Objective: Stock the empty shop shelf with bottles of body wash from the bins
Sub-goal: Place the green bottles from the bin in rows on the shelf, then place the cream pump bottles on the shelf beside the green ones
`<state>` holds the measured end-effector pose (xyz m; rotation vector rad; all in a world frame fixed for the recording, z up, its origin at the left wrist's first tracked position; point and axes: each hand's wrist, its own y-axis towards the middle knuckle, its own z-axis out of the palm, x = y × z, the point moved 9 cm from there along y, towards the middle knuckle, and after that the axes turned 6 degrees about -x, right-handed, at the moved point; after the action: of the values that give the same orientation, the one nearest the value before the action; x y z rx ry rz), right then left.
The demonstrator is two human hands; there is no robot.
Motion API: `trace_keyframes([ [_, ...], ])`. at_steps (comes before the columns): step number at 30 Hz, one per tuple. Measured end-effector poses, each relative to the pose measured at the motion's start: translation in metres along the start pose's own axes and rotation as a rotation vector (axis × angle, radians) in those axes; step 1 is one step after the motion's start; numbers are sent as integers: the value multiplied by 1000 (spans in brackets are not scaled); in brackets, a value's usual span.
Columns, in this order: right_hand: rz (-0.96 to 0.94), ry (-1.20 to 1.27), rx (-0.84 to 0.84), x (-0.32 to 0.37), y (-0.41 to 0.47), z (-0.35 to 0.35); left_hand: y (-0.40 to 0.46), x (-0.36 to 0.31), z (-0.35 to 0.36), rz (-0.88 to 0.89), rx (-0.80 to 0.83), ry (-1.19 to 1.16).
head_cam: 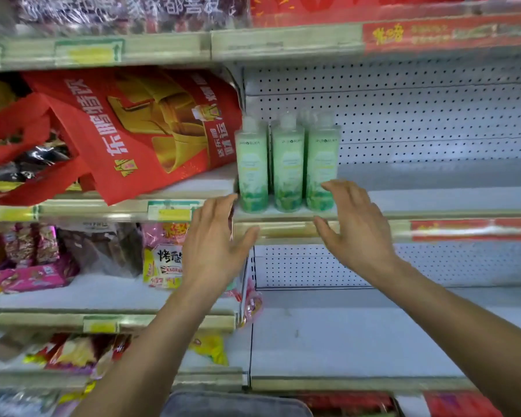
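Three pale green body wash bottles (288,167) stand upright side by side at the left end of the white shelf (433,203), with more bottle caps showing behind them. My left hand (214,248) is raised in front of the shelf edge, just below and left of the leftmost bottle, fingers straight and spread, holding nothing. My right hand (352,227) hovers in front of the rightmost bottle's lower right, fingers relaxed and apart; whether it touches the bottle I cannot tell.
A red gift bag (127,130) leans on the neighbouring shelf, close to the leftmost bottle. Snack packets (163,260) fill the left shelves below. The lower white shelf (358,335) is on the right. A grey bin rim (235,404) shows at the bottom.
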<state>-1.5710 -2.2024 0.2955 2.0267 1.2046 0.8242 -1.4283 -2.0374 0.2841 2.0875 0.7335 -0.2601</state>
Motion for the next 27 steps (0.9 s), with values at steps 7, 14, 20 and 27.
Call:
trace_keyframes([
  [7, -39, 36, 256, 55, -102, 38, -113, 78, 11, -53, 289, 63],
  [14, 70, 133, 877, 59, -265, 129, -275, 187, 40, -423, 612, -11],
  [20, 122, 124, 1239, 65, -381, 199, -397, 253, 88, -738, 835, 20],
  [27, -10, -17, 1349, 70, -459, 298, -459, 294, 152, -764, 980, 97],
])
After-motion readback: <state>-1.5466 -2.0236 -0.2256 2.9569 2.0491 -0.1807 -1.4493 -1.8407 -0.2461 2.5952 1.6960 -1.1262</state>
